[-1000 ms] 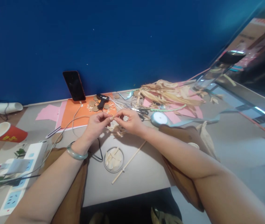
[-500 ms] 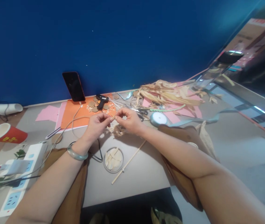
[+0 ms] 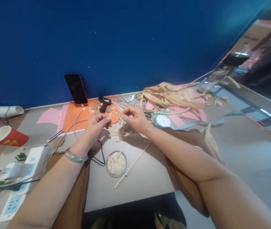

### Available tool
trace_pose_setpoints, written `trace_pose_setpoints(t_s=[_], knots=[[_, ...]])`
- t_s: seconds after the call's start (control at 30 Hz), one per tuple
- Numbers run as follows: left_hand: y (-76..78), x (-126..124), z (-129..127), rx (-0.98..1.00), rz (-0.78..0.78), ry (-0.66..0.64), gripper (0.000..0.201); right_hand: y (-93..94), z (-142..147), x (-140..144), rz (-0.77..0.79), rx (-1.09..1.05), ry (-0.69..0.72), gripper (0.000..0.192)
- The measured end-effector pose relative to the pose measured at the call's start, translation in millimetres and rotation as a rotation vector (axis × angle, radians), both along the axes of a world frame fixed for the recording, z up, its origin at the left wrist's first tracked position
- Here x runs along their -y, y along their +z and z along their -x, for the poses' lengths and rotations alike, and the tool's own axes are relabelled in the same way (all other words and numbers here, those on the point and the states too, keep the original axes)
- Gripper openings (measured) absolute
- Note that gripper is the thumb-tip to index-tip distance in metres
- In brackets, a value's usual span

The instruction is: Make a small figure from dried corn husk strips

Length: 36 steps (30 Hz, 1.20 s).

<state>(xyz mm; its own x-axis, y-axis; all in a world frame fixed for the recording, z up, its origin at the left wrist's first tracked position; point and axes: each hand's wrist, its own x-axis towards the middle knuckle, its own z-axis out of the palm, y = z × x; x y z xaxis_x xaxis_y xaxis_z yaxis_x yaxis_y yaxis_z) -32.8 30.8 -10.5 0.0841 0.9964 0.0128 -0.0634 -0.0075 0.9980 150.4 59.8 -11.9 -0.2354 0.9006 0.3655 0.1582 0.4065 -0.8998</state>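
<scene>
My left hand [image 3: 96,127] and my right hand [image 3: 135,119] hover over the table, a short gap between them. Each pinches a thin strip of dried husk between thumb and fingertips. Beneath them lies a small heap of husk scraps [image 3: 123,132]. A round clear dish [image 3: 115,163] with pale husk pieces sits nearer to me, with a thin wooden stick [image 3: 132,166] beside it. A green bangle circles my left wrist.
A black glue gun [image 3: 105,103] and cardboard discs lie on orange paper [image 3: 72,119]. A phone [image 3: 75,88] leans on the blue wall. Dried husks [image 3: 171,95] pile at the right, near a ribbon roll [image 3: 162,121]. A power strip [image 3: 21,178] and red cup [image 3: 5,136] sit at left.
My hands, pinched together a moment ago, have drawn apart; the right has moved right and up, the left slightly left, splitting the husk strip.
</scene>
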Motion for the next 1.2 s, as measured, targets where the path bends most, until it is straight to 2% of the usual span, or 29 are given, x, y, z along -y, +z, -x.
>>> trace_pose_setpoints(t_s=[0.07, 0.2, 0.37, 0.47, 0.6, 0.97, 1.1, 1.2], knots=[[-0.8, 0.1, -1.3, 0.035, 0.044, 0.0, 0.024, -0.3, 1.1, 2.6, -0.005, 0.022, 0.053, 0.009], [0.3, 2.9, -7.6, 0.047, 0.12, -0.099, 0.033, -4.0, 6.6, 10.5, -0.029, 0.07, 0.114, 0.009], [1.3, 3.0, -8.6, 0.008, 0.144, -0.092, 0.025, -6.6, 8.6, 13.2, -0.112, 0.117, 0.088, 0.011], [1.9, 2.5, -8.8, 0.029, 0.187, -0.067, 0.027, -6.7, 8.0, 12.5, -0.193, 0.137, 0.068, 0.012], [2.3, 3.9, -11.1, 0.062, 0.224, -0.058, 0.029, -7.3, 7.9, 11.7, -0.224, 0.148, 0.057, 0.011], [-3.9, 1.0, -5.3, 0.155, 0.318, -0.19, 0.027, -9.0, 6.6, 10.9, -0.297, 0.18, 0.072, 0.012], [-2.6, 1.2, -4.4, 0.13, 0.337, -0.19, 0.03, -6.9, 6.6, 11.9, -0.245, 0.144, 0.096, 0.011], [-0.9, 2.8, -6.9, 0.022, 0.259, -0.092, 0.032, -5.9, 7.4, 11.9, -0.105, 0.086, 0.112, 0.01]])
